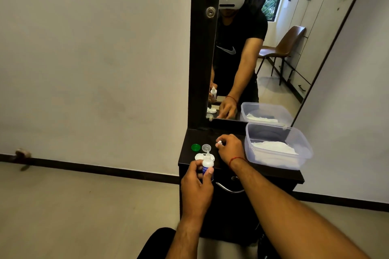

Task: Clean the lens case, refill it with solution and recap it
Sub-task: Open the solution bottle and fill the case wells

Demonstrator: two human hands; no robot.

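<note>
Looks like the refill step. Left hand (pixel 196 187) grips the solution bottle (pixel 207 164) upright right by the open lens case (pixel 199 156). Right hand (pixel 230 149) pinches the bottle cap (pixel 219 143) just right of the case. Next it needs a tip and squeeze.

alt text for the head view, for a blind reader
Left hand holds an uncapped solution bottle by the open lens case on a black dresser; right hand pinches a small white cap. A green cap and a clear cap lie behind it.
</note>
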